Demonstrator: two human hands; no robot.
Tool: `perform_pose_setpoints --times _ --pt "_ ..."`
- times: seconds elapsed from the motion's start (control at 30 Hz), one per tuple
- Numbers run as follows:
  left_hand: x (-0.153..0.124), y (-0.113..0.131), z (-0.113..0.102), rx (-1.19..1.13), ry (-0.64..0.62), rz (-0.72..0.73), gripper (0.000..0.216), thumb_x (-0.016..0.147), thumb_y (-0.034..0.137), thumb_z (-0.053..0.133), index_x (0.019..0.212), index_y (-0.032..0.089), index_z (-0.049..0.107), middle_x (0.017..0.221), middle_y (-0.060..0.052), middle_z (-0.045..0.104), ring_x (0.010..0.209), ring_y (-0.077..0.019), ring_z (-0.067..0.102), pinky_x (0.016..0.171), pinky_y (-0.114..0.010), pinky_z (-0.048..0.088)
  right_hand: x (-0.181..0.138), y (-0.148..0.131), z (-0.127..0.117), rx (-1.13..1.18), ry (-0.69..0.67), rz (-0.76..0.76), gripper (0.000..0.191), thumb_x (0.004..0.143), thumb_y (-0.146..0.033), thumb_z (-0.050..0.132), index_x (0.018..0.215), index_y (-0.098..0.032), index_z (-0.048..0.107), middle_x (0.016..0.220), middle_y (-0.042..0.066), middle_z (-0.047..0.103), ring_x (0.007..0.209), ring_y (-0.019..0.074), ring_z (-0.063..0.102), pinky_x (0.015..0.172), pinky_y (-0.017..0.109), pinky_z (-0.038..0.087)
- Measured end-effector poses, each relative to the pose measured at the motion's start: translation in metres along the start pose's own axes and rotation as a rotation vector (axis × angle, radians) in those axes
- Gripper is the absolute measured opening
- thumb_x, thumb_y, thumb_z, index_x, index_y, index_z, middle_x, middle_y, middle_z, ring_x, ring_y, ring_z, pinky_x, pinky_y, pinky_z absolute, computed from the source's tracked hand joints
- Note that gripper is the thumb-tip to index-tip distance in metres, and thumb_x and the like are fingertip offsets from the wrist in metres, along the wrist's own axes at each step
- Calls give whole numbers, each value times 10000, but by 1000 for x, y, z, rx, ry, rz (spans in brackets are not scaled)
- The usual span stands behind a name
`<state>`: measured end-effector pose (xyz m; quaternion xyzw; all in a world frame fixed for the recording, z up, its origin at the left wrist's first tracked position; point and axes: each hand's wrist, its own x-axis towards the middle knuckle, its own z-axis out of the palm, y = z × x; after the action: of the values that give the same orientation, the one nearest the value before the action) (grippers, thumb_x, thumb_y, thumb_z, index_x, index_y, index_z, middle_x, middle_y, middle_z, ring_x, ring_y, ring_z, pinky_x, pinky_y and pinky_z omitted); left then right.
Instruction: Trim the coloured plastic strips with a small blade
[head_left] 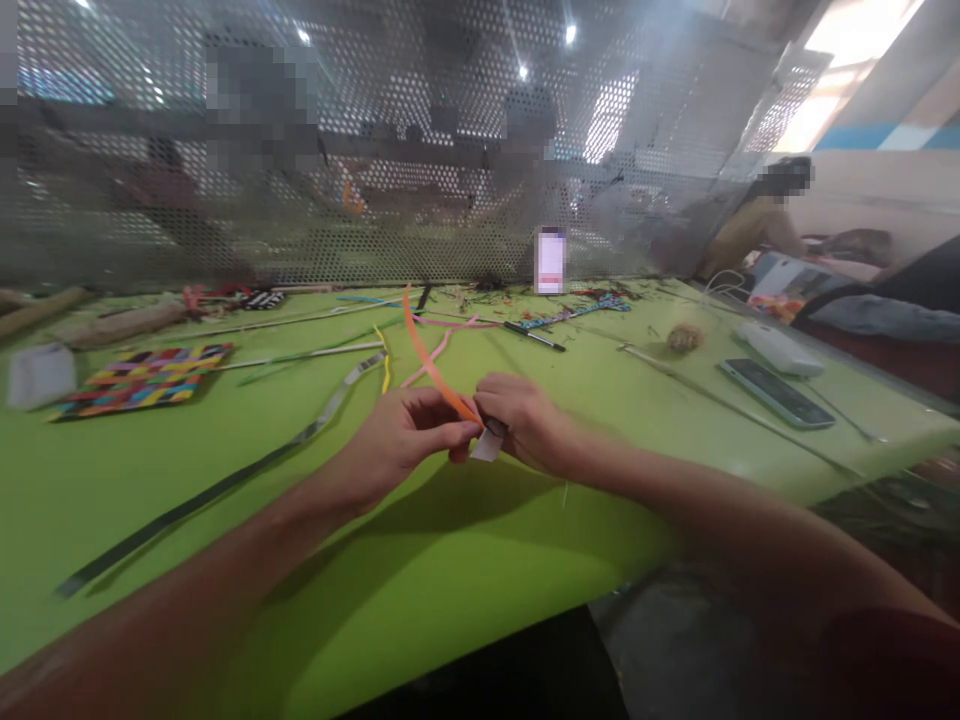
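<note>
My left hand (405,435) and my right hand (525,420) meet above the green table (450,570), fingers pinched together. Between them runs a long orange strip (427,355) that curves up and away toward the back. A small white piece (487,447) sticks out below the fingertips of my right hand. Both hands are closed on the strip's near end.
A colourful woven mat (142,380) lies at the left. A long dark strip (217,490) crosses the table diagonally. Pink and yellow strips, a pen (536,337), a phone (776,392) and a white case (780,350) lie around. A perforated metal screen (375,150) backs the table. A person (757,225) sits at the right.
</note>
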<state>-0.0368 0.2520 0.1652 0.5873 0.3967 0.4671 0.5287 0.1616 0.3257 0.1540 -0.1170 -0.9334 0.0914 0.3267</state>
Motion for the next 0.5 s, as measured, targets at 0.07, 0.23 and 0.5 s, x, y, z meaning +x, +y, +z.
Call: perform_pose_setpoints --times 0.07,0.23,0.5 --pt "0 0 0 -13 -6 4 142 826 335 840 860 198 825 759 -24 742 692 -170 633 715 -314 551 0 -1 0 8 -14 9 241 967 -63 503 751 -168 525 696 9 497 697 138 426 663 277 285" --pt "1 2 -1 -8 -24 20 116 829 312 833 849 198 820 740 -19 734 683 -166 632 704 -310 553 -1 -3 -1 15 -55 80 227 962 -88 512 752 -174 517 696 9 501 699 139 431 660 272 289" --pt "1 2 -3 59 -41 24 117 849 326 814 868 211 825 736 -15 751 692 -178 654 725 -321 568 -1 -5 1 33 -47 91 246 967 -43 498 757 -170 524 722 8 513 708 137 446 658 268 291"
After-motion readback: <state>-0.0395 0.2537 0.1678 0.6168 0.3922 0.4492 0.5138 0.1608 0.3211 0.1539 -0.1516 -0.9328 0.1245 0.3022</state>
